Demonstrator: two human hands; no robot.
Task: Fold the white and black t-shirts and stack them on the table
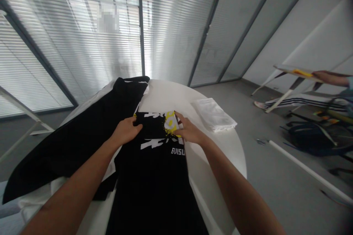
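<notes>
A black printed garment [154, 176] with white lettering and a white-and-yellow print lies lengthwise on the white round table [165, 93]. Its far end is doubled over toward me, making a short folded flap. My left hand [127, 130] grips the left edge of that flap, thumb on top and fingers beneath. At the opposite edge, beside the yellow print, my right hand [188, 129] pinches the cloth the same way. To the right of my right hand rests a folded white cloth [215, 114].
A large black-and-white garment [82, 132] covers the table's left side and hangs over its edge. Blinds and glass panels stand behind. At right, a person's hand [328, 77] rests at another table [289, 69], near a dark chair [309, 136] and a white pole [303, 167].
</notes>
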